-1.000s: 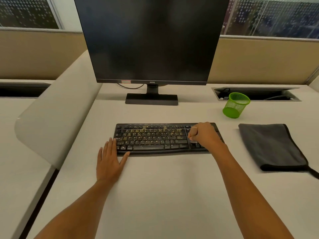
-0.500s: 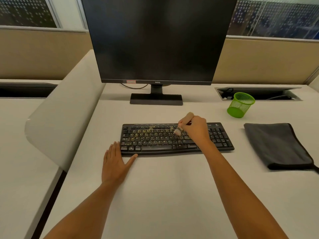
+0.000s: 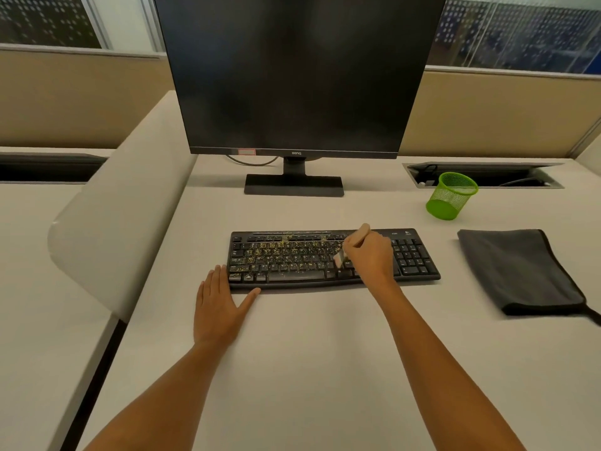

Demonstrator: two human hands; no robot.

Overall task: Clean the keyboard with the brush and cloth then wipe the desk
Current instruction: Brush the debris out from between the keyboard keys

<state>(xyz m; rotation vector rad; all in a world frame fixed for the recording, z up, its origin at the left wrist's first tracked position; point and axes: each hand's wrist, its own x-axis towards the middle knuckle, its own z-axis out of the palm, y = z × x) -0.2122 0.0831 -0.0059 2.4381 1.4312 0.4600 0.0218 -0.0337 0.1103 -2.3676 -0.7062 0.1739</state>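
keyboard (image 3: 292, 258), black plastic flecked with yellow crumbs, lies centred on the smooth pale desk (image 3: 309, 369). we note right hand (image 3: 370, 257) gripping a wooden brush (image 3: 361, 234) over the keys; left hand (image 3: 218, 307) flat, fingers straight, at the near-left corner.

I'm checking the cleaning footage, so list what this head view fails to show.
Head view only:
- Keys of the black keyboard beneath the right hand: covered by that hand.
- Middle of the small wooden-handled brush: hidden in the hand's grip; bristles blurred.
- Strap of the dark grey folded cloth: cut off by the right edge.
- Contents of the cable recess: too dark.
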